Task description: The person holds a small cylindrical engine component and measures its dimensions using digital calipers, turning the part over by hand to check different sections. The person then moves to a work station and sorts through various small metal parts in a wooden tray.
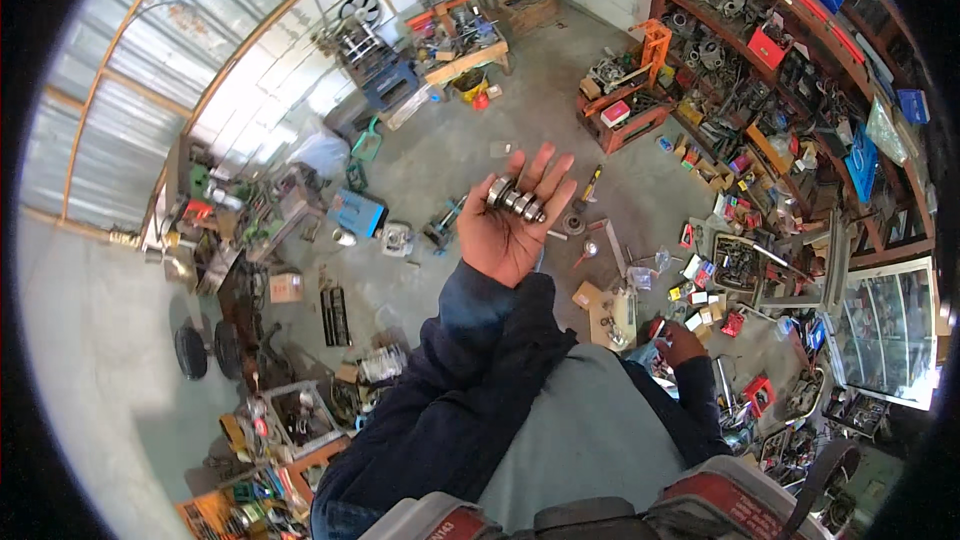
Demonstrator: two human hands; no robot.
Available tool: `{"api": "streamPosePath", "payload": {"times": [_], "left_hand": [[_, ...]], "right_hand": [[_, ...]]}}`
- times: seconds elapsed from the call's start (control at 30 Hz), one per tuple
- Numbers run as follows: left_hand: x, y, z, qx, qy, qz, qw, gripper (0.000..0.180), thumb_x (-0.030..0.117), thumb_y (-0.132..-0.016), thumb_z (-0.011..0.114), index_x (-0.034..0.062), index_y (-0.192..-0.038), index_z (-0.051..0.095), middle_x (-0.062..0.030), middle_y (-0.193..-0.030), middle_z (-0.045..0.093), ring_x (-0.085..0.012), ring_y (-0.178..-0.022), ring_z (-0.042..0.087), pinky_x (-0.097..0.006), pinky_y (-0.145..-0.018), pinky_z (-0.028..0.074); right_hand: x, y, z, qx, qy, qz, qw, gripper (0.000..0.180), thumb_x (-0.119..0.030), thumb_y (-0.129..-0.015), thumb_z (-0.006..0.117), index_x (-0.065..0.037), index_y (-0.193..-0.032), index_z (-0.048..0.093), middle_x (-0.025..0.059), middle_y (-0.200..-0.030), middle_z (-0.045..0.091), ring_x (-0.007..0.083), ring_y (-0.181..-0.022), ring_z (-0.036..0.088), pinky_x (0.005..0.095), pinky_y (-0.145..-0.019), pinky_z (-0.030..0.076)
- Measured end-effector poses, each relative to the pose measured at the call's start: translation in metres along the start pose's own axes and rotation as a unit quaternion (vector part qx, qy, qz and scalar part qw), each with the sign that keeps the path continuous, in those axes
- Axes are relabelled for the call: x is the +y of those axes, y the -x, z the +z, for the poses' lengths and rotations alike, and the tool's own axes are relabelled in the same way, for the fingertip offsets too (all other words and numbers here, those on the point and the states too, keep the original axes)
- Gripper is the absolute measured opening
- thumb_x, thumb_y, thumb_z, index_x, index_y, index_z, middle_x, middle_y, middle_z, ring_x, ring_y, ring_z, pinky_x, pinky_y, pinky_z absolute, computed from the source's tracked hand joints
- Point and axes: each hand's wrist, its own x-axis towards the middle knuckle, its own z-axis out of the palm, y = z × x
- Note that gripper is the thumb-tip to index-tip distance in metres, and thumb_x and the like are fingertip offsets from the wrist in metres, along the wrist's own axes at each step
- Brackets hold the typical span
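Note:
My left hand (pixel 505 235) is raised in the middle of the view, palm up with the fingers stretched out. A short, shiny metal camshaft (pixel 516 201), with a bearing at one end, rests across the palm at the base of the fingers. The thumb lies beside its bearing end. My right hand (pixel 683 343) is lower and to the right, its fingers curled near a small white and red piece (pixel 657 328). What lies between those fingers is too small to make out.
Shelves of engine parts (pixel 710 50) line the right wall. A red stand (pixel 640 120) and a wooden workbench (pixel 465 55) stand farther back. On the floor lie a blue box (pixel 357 212), small cartons (pixel 705 305), a parts tray (pixel 737 265) and a metal frame (pixel 300 415).

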Motion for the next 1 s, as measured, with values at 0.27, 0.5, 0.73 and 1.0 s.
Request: {"api": "streamPosePath", "payload": {"times": [0.27, 0.5, 0.73, 1.0], "left_hand": [[0.057, -0.208, 0.024, -0.08, -0.111, -0.076, 0.988, 0.039, 0.025, -0.102, 0.043, 0.0007, -0.129, 0.057, -0.0246, -0.154, 0.04, -0.046, -0.148, 0.027, -0.06, -0.122, 0.024], [0.013, -0.349, 0.063, -0.123, -0.044, -0.172, 0.976, 0.036, 0.026, -0.104, 0.05, -0.0007, -0.126, 0.057, -0.0306, -0.154, 0.035, -0.0489, -0.148, 0.022, -0.062, -0.123, 0.018], [-0.073, -0.443, 0.075, -0.109, -0.013, -0.303, 0.947, 0.042, 0.011, -0.098, 0.052, -0.009, -0.133, 0.042, -0.0303, -0.151, 0.037, -0.0489, -0.149, 0.018, -0.059, -0.125, 0.017], [-0.232, -0.542, 0.088, -0.049, 0.089, -0.475, 0.874, 0.031, 0.009, -0.106, 0.038, -0.0163, -0.124, 0.041, -0.0331, -0.15, 0.032, -0.048, -0.149, 0.018, -0.055, -0.126, 0.024]], "right_hand": [[-0.036, -0.115, 0.037, -0.097, 0.007, 0.104, 0.99, 0.063, -0.032, -0.086, 0.071, 0.0, -0.137, 0.053, 0.026, -0.124, 0.065, 0.0398, -0.114, 0.064, 0.0475, -0.098, 0.051], [-0.124, -0.148, -0.026, 0.082, -0.165, 0.213, 0.959, 0.049, -0.02, -0.086, 0.069, -0.002, -0.131, 0.059, 0.0168, -0.104, 0.073, 0.032, -0.095, 0.072, 0.0428, -0.082, 0.057], [-0.08, -0.197, -0.036, 0.083, -0.14, 0.225, 0.961, 0.055, -0.023, -0.084, 0.067, -0.006, -0.136, 0.056, 0.0157, -0.102, 0.074, 0.0347, -0.096, 0.072, 0.0452, -0.086, 0.056], [0.046, -0.3, -0.068, 0.055, -0.137, 0.264, 0.953, 0.055, -0.023, -0.085, 0.063, -0.009, -0.137, 0.054, 0.0184, -0.115, 0.07, 0.0359, -0.106, 0.068, 0.0473, -0.091, 0.055]]}}
